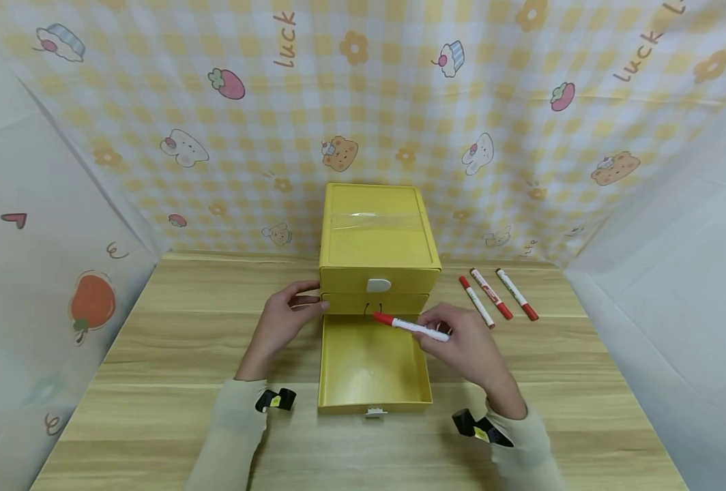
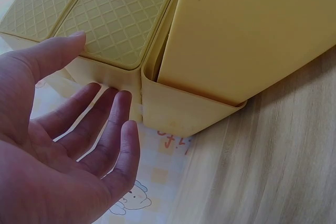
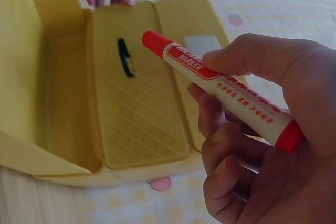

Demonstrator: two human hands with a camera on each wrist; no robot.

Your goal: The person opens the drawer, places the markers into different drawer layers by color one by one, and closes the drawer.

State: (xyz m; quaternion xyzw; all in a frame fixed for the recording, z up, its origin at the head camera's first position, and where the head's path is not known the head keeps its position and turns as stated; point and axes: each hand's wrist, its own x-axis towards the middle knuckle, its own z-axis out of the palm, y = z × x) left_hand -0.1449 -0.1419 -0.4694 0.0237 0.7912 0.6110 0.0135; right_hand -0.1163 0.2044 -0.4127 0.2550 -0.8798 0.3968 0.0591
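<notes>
Red-and-white marker (image 1: 404, 325): one, held in your right hand (image 1: 464, 342), red cap pointing away from the fingers; "MARKER" legible on the barrel.
Right-hand grip: thumb and index finger clamped on the barrel, the other fingers curled below it.
Lower drawer (image 1: 375, 378): yellow, pulled out, under the marker and beside your right fingertips; white tab (image 1: 375, 412) on its near edge.
Middle drawer (image 1: 344, 304): yellow, lattice-textured front, pushed in, just beyond the marker's cap; black loop (image 3: 124, 59) on the front.
Left hand (image 1: 282, 319): fingers apart, clamped on nothing; thumb tip at the middle drawer's left edge, other fingers beside the cabinet wall. Whether these touch it, you cannot tell.
Yellow cabinet (image 1: 375, 249): between your left and right fingers and beyond them; clear tape (image 1: 369, 220) across the top.
Three markers (image 1: 491, 294): red and white, lying right of your right fingers, well apart from the left.
Table (image 1: 154, 382): wood-grain, beneath both sets of fingers.
Checked cloth (image 1: 246, 170): yellow and white, upright, beyond all fingers.
</notes>
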